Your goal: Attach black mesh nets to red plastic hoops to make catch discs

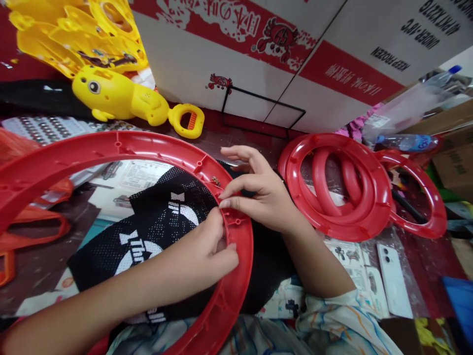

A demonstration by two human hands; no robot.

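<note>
A large red plastic ring [158, 146], its ribbed hollow side turned up, reaches from the left edge round to my lap. My left hand [212, 249] is closed on the ring's right part, with fingers at the inner edge and thumb over the channel. Above it, my right hand [258, 192] brings thumb and forefinger together at the same channel, its other fingers stretched out. Whatever is between those fingertips is too small to name. Just beside them, a small metallic piece with thin strands [216, 181] lies in the channel. Black mesh fabric [158, 197] lies underneath.
More red rings [377, 192] are stacked at right, near a white phone [395, 281] and a plastic bottle [410, 143]. A yellow animal-shaped toy [121, 98] and yellow shells [74, 34] lie at back left. White-and-red cartons [240, 64] stand behind a black wire frame [264, 96].
</note>
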